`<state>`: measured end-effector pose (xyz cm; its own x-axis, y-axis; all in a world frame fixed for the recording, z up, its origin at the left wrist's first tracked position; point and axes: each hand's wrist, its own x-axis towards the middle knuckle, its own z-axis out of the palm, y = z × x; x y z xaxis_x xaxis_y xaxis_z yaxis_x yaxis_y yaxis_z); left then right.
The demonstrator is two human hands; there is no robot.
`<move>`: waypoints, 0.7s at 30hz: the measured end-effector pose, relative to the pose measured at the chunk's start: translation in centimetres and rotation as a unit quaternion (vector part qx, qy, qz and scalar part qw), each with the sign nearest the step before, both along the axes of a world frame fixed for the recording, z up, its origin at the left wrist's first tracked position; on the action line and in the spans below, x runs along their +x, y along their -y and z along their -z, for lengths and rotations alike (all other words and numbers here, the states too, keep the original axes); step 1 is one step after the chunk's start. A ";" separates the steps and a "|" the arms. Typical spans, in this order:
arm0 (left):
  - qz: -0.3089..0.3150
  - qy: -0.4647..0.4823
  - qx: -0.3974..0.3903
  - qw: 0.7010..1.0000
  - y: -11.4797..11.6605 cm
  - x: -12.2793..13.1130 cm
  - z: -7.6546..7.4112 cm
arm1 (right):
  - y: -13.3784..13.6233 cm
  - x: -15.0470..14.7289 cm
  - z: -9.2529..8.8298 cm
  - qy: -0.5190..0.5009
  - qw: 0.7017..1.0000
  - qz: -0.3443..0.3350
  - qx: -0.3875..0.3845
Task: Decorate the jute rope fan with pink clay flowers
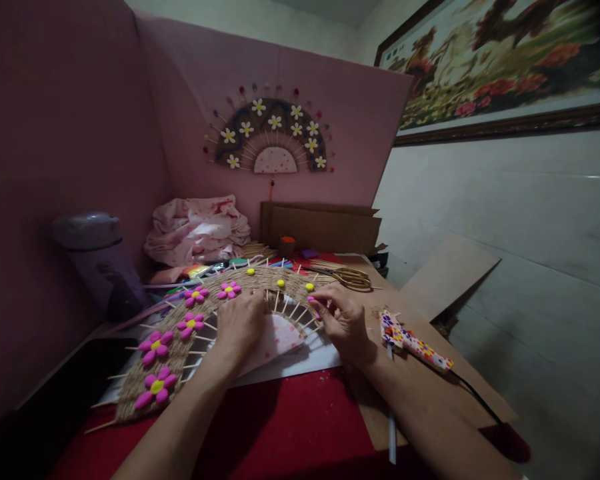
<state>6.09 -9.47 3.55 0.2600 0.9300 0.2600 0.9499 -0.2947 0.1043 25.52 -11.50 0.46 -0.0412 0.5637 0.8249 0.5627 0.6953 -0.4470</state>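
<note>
A half-round woven twine fan (215, 287) with wooden stick spokes lies in front of me. Pink clay flowers (191, 325) with yellow centres dot its left side. Along the top sit bare yellow discs (281, 283). My left hand (241, 328) is closed at the inner edge of the woven band, its fingertips partly hidden. Between thumb and fingers, my right hand (344, 323) pinches a small pink petal (312, 299) by the rightmost yellow disc. A dotted pink half-circle (280, 337) fills the fan's centre.
A flower-patterned glue gun (415, 343) with a glue stick lies on cardboard at right. Gold-handled scissors (353, 277) rest behind the fan. A lilac bottle (100, 267) stands left, near crumpled pink cloth (200, 230). A finished fan (275, 127) hangs on the pink panel.
</note>
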 end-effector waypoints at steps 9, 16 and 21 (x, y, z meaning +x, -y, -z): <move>0.063 -0.019 0.025 0.998 1.5 2.4 1.2 | -0.2 0.7 -1.1 -0.052 0.994 0.095 0.027; 0.067 -0.017 0.026 0.997 2.6 3.2 1.7 | -0.4 0.5 -0.6 -0.032 0.996 0.076 0.017; 0.067 -0.015 0.028 0.997 2.8 3.3 1.7 | -0.4 0.6 -0.6 -0.031 0.996 0.078 0.014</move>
